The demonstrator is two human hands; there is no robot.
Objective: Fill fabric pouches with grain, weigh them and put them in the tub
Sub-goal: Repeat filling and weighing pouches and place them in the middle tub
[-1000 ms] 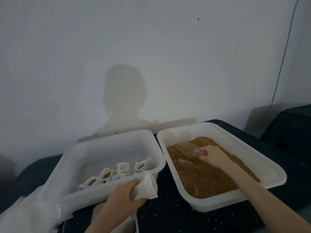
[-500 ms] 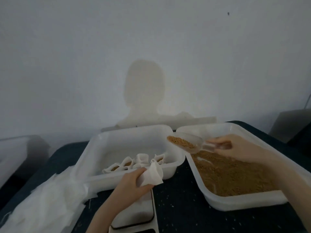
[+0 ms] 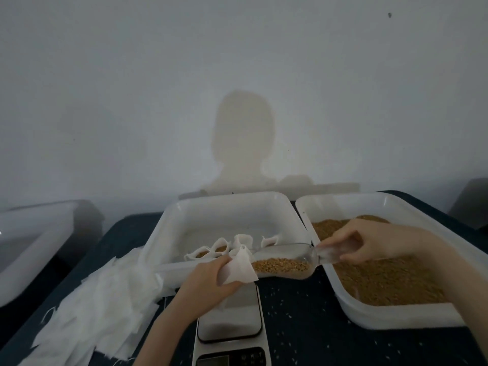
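Two hands busy: left hand pinches pouch above scale; right hand grips scoop handle, grain-loaded mouth touching pouch opening, over tub front rim.

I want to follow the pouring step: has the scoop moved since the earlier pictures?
Yes. The scoop left the grain tub and moved leftward, across its rim, to the pouch.
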